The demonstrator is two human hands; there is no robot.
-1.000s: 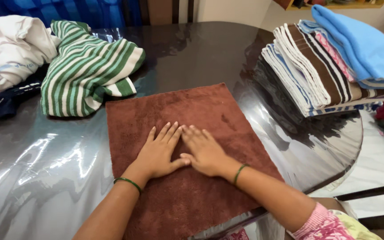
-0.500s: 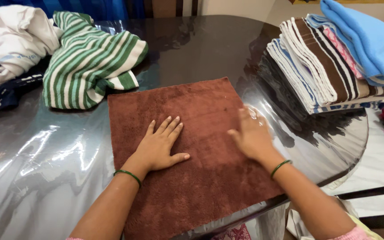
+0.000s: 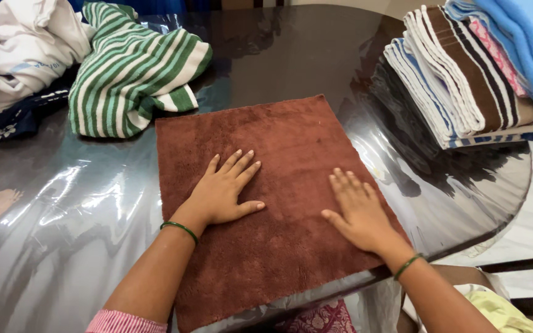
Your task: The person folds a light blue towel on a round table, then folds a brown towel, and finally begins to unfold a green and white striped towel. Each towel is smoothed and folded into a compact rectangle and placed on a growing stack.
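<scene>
Though flat, both hands [image 3: 223,194] on towel [image 3: 279,154].

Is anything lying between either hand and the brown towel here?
Nothing visible does. The left hand and the right hand both rest flat, palms down, directly on the brown towel, which is spread on the dark table.

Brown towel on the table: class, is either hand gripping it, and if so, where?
Neither hand grips it. The left hand and right hand lie flat, palms down, fingers spread, pressing on the brown towel.
</scene>
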